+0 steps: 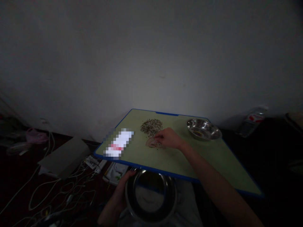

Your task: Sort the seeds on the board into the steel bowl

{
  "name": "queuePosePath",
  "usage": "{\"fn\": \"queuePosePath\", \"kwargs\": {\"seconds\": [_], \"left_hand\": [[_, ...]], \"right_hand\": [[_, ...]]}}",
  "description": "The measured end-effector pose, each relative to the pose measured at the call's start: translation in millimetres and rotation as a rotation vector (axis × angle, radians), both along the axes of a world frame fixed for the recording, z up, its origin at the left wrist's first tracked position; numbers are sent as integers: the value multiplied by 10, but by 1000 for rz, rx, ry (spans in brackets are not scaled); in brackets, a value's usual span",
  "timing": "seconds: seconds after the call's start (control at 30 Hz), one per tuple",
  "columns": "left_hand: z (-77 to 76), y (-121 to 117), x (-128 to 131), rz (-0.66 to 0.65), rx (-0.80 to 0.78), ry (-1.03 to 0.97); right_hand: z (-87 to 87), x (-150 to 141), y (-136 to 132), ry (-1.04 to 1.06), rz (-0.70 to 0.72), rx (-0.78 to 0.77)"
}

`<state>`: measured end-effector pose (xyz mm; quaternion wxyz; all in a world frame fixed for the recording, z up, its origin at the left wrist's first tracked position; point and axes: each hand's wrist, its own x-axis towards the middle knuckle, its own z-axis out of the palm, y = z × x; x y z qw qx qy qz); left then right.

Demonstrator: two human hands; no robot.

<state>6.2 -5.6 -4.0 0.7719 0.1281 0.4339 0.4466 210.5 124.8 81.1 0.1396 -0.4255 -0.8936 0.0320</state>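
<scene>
My left hand (124, 186) grips the left rim of a shiny metal bowl (174, 195), held below the table's near edge over my lap. Over the middle of the pale green, blue-edged table (132, 145), my right hand (168, 138) reaches down with its fingers bent together at the surface. Whatever is between those fingertips is too small to make out. Under and beside them lies a reddish printed pattern (151, 142) with a few specks on it. Just beyond is a spread-out pile of small dark and light grains (151, 126).
A second metal bowl (204, 130) stands at the table's right. On the left lies a bright, blurred-out phone-like screen (119, 143). A plastic bottle (253, 121) leans beyond the right side. Cables (68, 189) and a grey box (65, 157) are on the floor at left.
</scene>
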Motion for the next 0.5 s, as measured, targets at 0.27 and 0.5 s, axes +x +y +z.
{"fn": "queuePosePath", "kwargs": {"seconds": [0.27,0.5], "left_hand": [[-45,18,-28,28,-27,49],[-93,34,-46,-16,-21,-15]], "right_hand": [[-37,16,42,-16,17,-31],[-5,28,34,-43,17,-66]]}}
